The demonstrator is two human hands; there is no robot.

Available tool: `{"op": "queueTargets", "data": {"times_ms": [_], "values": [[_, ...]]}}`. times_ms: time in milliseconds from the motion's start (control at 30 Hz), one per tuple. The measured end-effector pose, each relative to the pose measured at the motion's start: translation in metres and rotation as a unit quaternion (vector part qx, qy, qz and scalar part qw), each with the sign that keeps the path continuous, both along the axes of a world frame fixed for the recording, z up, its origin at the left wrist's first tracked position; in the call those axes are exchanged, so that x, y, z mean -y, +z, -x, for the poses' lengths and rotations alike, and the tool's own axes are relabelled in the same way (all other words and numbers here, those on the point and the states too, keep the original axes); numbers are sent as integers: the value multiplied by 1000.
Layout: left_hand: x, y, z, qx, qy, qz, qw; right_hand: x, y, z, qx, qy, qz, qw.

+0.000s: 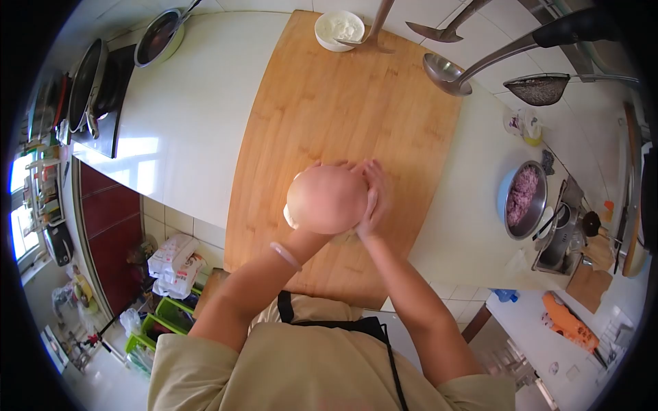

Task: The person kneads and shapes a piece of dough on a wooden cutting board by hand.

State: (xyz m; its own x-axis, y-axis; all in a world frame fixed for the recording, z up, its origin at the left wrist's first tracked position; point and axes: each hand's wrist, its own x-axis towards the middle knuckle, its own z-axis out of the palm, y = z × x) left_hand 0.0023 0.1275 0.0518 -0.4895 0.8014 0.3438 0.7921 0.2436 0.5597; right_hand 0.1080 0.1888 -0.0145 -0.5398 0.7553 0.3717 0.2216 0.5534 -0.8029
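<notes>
A lump of white dough (289,217) lies on the wooden board (343,116), its edge showing at the left of my hands. A smooth, round, skin-toned blur covers most of the dough and much of my left hand. Only some fingertips of my left hand (345,164) show above the blur, and its wrist shows below; it presses on the dough. From the right, my right hand (375,197) curves in with bent fingers closed against the dough's side. How far the two hands overlap is hidden.
At the board's far end stands a white bowl of flour (340,29). A ladle (449,74) and a strainer (538,89) hang at upper right. A metal bowl of chopped purple food (524,198) sits right. Pans (89,85) stand left, above green baskets (157,322).
</notes>
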Motion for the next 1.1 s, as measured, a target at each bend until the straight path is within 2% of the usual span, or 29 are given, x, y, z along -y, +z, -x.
{"op": "queueTargets", "data": {"times_ms": [67,167,200,233,300,333,367,433,467,500,533,567,633,700,733,767,800,867,967,1100], "values": [[-26,5,17,67,-32,43,996,-18,-3,17,38,-105,88,990],[-58,-14,27,47,-8,102,994,-52,-8,32,92,-149,37,984],[-67,-4,31,26,-18,165,986,-59,-10,37,83,-158,18,984],[-71,-1,35,20,-23,154,988,-62,-11,41,77,-164,8,983],[-78,-8,37,88,-10,186,978,-67,-14,45,147,-176,49,972],[-74,-16,38,85,-8,182,980,-68,-24,42,178,-177,11,968],[-71,-25,39,83,-5,177,981,-63,-11,44,168,-178,-1,970],[-55,-7,40,109,-6,250,962,-38,13,40,234,-171,167,942],[-47,-1,40,105,-4,249,963,-26,23,34,229,-170,166,944],[-40,47,42,146,-11,327,934,-21,33,27,174,-151,289,929],[-30,74,40,188,-18,406,894,-11,42,19,120,-130,409,895],[-11,70,31,186,-17,412,892,12,53,13,119,-130,415,892],[38,45,12,175,4,254,951,58,76,12,241,-163,141,946],[85,16,-5,64,-14,149,987,91,66,-5,189,-110,7,976],[106,6,-12,40,-22,80,996,104,65,-17,187,-109,9,976],[122,-2,-20,16,-30,12,999,116,64,-28,155,-72,-50,984],[131,-8,-29,15,-28,16,999,124,61,-35,121,-34,-109,986],[145,-17,-41,-54,-13,-28,998,135,53,-50,115,-19,-114,987],[136,-32,-42,-59,1,-17,998,120,39,-48,113,-2,-123,986],[97,-20,-16,-44,-15,15,999,81,36,-25,103,3,-106,989]]}}
